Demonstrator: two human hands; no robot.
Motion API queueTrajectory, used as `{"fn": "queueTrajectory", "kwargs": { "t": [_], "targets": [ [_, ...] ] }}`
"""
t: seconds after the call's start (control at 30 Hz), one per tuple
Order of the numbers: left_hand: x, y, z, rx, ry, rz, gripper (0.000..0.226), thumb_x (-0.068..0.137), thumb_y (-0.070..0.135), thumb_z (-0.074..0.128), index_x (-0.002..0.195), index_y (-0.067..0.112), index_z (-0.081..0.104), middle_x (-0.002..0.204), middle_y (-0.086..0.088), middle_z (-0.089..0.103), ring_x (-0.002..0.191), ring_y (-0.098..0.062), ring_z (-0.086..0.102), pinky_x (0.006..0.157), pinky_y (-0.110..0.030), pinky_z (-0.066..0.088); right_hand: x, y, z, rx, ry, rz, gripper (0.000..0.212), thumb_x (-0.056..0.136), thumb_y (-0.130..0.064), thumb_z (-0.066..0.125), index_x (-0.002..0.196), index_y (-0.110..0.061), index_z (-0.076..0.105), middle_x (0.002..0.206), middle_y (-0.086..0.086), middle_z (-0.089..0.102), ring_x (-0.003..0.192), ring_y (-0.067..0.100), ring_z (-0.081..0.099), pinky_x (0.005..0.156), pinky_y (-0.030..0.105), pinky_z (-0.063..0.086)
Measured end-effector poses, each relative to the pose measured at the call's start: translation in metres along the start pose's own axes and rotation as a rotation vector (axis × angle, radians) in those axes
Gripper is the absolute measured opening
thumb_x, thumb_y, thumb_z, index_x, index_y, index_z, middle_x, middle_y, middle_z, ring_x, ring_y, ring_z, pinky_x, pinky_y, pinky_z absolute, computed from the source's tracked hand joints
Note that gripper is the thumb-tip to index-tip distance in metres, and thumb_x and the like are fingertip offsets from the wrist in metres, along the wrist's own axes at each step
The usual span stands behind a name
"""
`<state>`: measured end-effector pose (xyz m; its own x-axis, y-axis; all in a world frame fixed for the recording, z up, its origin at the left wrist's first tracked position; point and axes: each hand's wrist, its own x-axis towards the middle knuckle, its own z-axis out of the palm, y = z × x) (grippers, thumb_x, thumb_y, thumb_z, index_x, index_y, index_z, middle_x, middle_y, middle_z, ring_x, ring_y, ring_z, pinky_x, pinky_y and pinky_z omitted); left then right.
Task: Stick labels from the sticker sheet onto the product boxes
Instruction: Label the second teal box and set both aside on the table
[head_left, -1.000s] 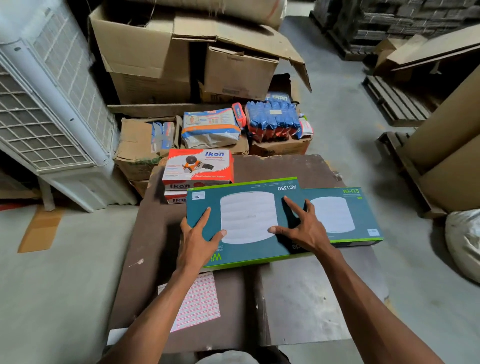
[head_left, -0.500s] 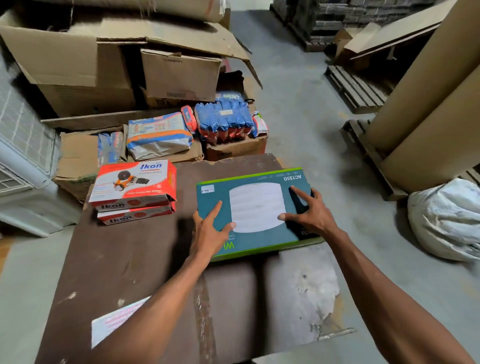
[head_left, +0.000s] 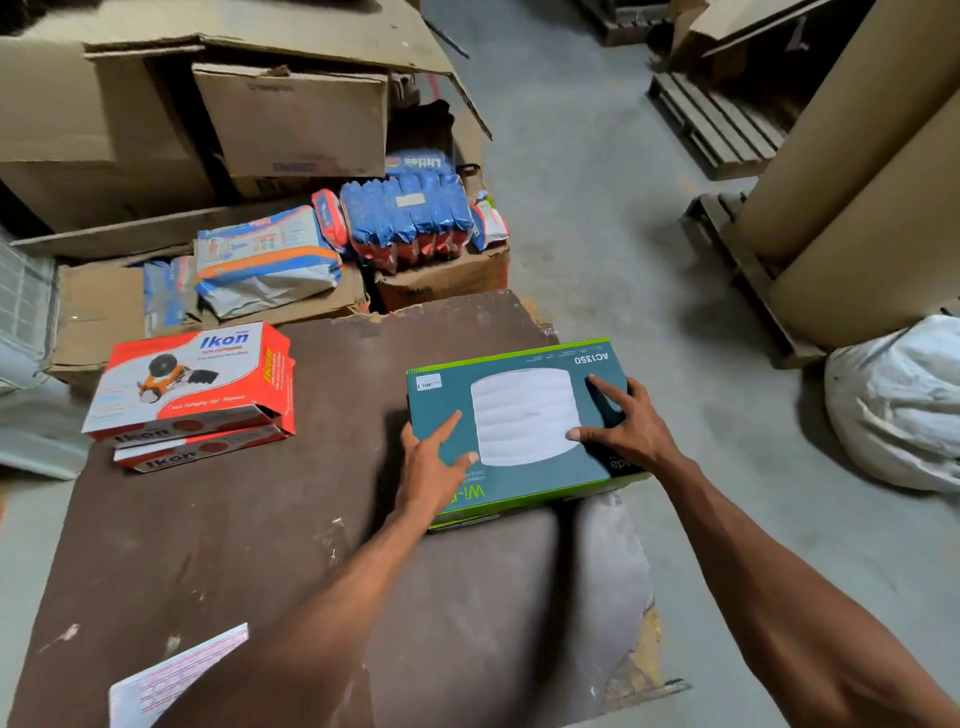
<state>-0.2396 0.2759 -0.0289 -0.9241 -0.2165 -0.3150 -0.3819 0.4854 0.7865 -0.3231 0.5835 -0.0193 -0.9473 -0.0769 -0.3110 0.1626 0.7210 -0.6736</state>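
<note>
On the teal "AC1350" Wi-Fi box (head_left: 524, 426), left hand (head_left: 434, 470) and right hand (head_left: 631, 428) press flat, fingers spread.

My left grip (head_left: 434, 462) and right grip (head_left: 626, 428) rest flat on the teal box (head_left: 524, 431) on the tabletop (head_left: 234, 545); sticker sheet (head_left: 171, 675) lies near me.

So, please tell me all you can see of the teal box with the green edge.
The flat teal cardboard box with the green edge lies on the brown table near its right side. It shows a white round device, "AC1350" and a small white label. The left hand and right hand rest on it.
</note>
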Motion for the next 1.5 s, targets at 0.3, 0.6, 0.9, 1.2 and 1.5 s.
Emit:
{"fn": "queueTrajectory", "kwargs": {
  "t": [0.3, 0.6, 0.9, 1.2, 1.5],
  "targets": [
    [0.003, -0.020, 0.007, 0.008, -0.013, -0.001, 0.069, 0.085, 0.023, 0.081, 0.145, 0.039, 0.051, 0.148, -0.001, 0.028, 0.126, -0.011, 0.050, 0.108, -0.015, 0.030, 0.015, 0.016, 0.005, 0.014, -0.007, -0.051, 0.097, 0.057, -0.068, 0.089, 0.142, -0.057, 0.046, 0.157, -0.011, 0.025, 0.134, 0.016, 0.047, 0.111, 0.045, 0.045],
    [0.008, -0.025, 0.006, -0.019, -0.026, 0.020, 0.067, 0.090, 0.014, 0.075, 0.148, 0.037, 0.049, 0.151, -0.001, 0.019, 0.123, -0.001, 0.038, 0.110, -0.010, 0.022, 0.018, 0.014, 0.007, 0.020, -0.009, -0.048, 0.098, 0.055, -0.070, 0.087, 0.142, -0.059, 0.044, 0.156, -0.011, 0.025, 0.129, 0.016, 0.049, 0.109, 0.043, 0.045],
    [0.006, -0.025, 0.007, -0.042, -0.017, 0.032, 0.068, 0.091, 0.012, 0.073, 0.149, 0.037, 0.048, 0.159, -0.004, 0.015, 0.142, -0.012, 0.036, 0.114, -0.017, 0.022, 0.013, 0.017, 0.010, 0.018, -0.022, -0.015, 0.097, 0.059, -0.068, 0.087, 0.145, -0.058, 0.042, 0.160, -0.009, 0.021, 0.134, 0.023, 0.049, 0.109, 0.044, 0.043],
    [0.002, -0.021, 0.007, -0.032, -0.009, 0.011, 0.068, 0.091, 0.013, 0.073, 0.149, 0.036, 0.048, 0.159, -0.005, 0.015, 0.136, -0.008, 0.037, 0.108, -0.010, 0.020, 0.012, 0.017, 0.006, 0.027, -0.041, -0.003, 0.091, 0.064, -0.066, 0.085, 0.145, -0.059, 0.042, 0.161, -0.008, 0.022, 0.136, 0.024, 0.047, 0.110, 0.042, 0.040],
    [-0.003, -0.017, 0.004, -0.026, -0.004, -0.004, 0.067, 0.091, 0.012, 0.073, 0.149, 0.034, 0.048, 0.158, -0.008, 0.018, 0.140, -0.015, 0.036, 0.098, -0.002, 0.018, 0.012, 0.016, 0.010, 0.012, -0.043, -0.002, 0.091, 0.069, -0.064, 0.083, 0.148, -0.056, 0.039, 0.164, -0.007, 0.021, 0.138, 0.025, 0.046, 0.112, 0.043, 0.039]
  ]
}}
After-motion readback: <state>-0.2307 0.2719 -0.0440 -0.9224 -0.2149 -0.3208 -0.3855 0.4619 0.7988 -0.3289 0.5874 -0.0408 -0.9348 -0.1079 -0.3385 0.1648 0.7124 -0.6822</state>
